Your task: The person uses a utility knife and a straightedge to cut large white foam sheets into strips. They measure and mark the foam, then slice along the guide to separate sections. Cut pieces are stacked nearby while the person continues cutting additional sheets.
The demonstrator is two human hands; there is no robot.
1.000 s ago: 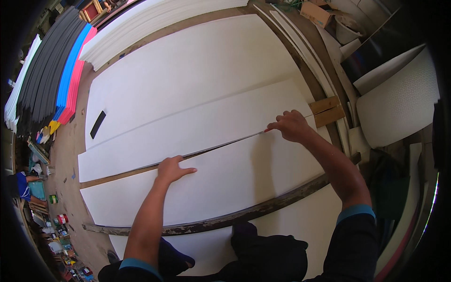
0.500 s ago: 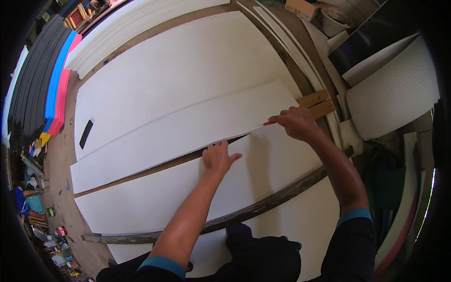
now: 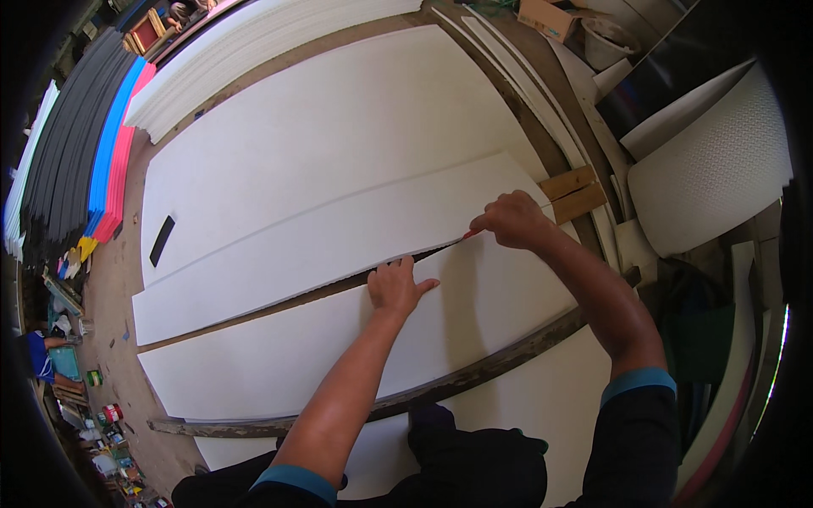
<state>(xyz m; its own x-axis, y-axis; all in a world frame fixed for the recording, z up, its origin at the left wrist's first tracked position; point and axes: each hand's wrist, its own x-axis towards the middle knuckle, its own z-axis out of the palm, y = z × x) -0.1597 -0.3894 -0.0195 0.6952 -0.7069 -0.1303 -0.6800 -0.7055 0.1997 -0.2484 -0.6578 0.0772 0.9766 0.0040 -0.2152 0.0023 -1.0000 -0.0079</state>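
My right hand (image 3: 515, 220) is closed round a red-handled knife (image 3: 474, 232). Its tip touches the white foam sheet at the end of a long slit. The slit runs to the left and widens, parting a far strip (image 3: 279, 275) from a near strip (image 3: 262, 351). My left hand (image 3: 395, 288) lies on the near strip beside the slit, thumb stretched out to the right and fingertips at the cut edge. A larger white sheet (image 3: 339, 110) lies beyond, partly under the far strip.
A dark wooden bar (image 3: 474, 370) crosses the near side. One small black strip (image 3: 162, 240) lies on the far sheet. Stacked dark sheets (image 3: 72, 152) stand at left, white sheets (image 3: 254, 51) at the back. A wooden block (image 3: 576, 196) and textured white roll (image 3: 711, 169) are at right.
My right hand has drawn the knife a short way left and toward me along the slit line. The left hand stays at nearly the same spot. The whole view has shifted slightly.
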